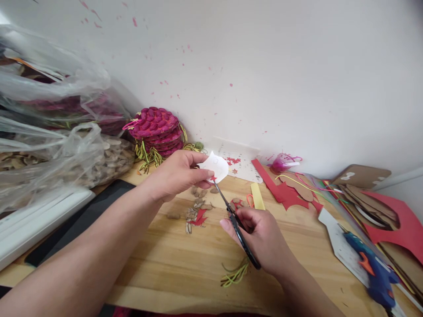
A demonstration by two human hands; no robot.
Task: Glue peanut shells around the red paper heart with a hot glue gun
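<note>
My left hand pinches a white paper cutout with a rounded edge and a pointed tip, and a small red piece shows at its fingertips. In my right hand are black-handled scissors, their tips at the red piece. Whether the blades are apart is too small to tell. Below the hands, red paper scraps lie among brown seed-like pieces on the wooden table. Yellow-green strands lie under the scissors.
Pink-red discs are stacked beside plastic bags at the left, behind a white device and dark panel. A blue glue gun, red paper and cardboard lie right. Red shapes sit on a back sheet.
</note>
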